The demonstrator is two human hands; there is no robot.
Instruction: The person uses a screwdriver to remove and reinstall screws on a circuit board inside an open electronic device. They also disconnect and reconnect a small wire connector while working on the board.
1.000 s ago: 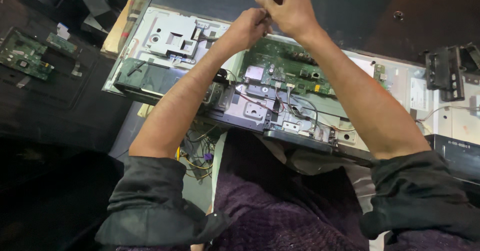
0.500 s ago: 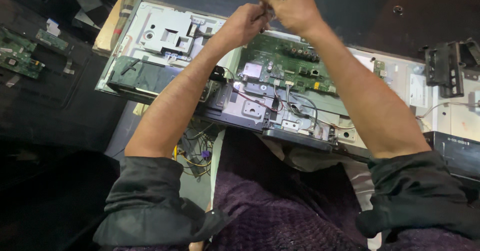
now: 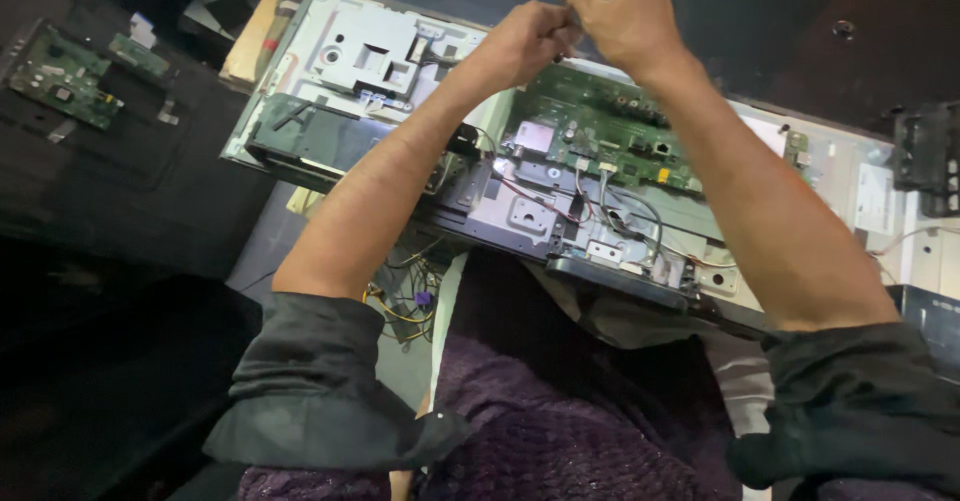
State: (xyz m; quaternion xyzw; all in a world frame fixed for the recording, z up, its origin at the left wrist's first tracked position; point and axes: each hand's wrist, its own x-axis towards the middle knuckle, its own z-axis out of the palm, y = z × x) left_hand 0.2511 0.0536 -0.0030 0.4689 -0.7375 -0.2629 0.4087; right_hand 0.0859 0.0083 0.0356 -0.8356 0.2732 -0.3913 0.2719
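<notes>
Both hands meet at the top edge, over the opened back of a flat electronic panel [image 3: 300,131]. My right hand [image 3: 625,11] is closed in a fist around a thin tool, and the frame edge cuts off most of that tool. Pinched shut, my left hand [image 3: 525,36] touches the right hand's fingers; what it pinches is hidden. Just below the hands lies a green circuit board [image 3: 600,146]. Red and white wires [image 3: 590,211] run from it over a grey metal plate [image 3: 520,216]. A white metal cover [image 3: 370,51] lies left of my left forearm.
Two loose green boards [image 3: 60,71] lie on the dark surface at far left. A black bracket [image 3: 925,156] sits at the right edge. Yellow and purple wires [image 3: 405,306] hang below the panel's near edge, above my purple-clothed lap. A wooden strip [image 3: 260,41] borders the panel's left end.
Both hands have shifted toward the top edge of the view. The orange tool handle seen above the right hand a second ago is now out of frame.
</notes>
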